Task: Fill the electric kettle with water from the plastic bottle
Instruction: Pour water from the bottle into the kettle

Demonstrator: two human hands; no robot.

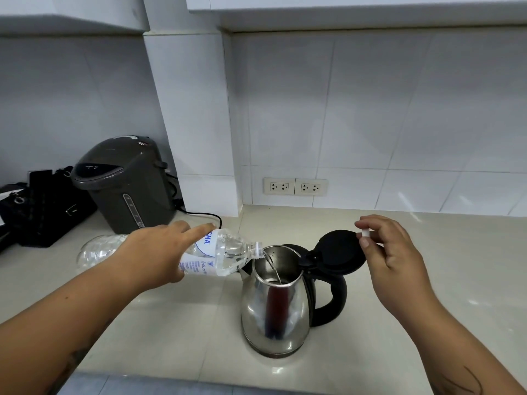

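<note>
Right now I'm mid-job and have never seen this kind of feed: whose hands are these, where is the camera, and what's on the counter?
There is no machine: one head-worn camera looks down at a person's bare hands. The left hand tilts a clear plastic water bottle, pouring a thin stream into the shiny steel electric kettle, whose black hinged lid stands open. The right hand pinches the small white bottle cap. On the pale counter behind stand a grey hot-water dispenser, a black bag and another clear bottle lying down.
</note>
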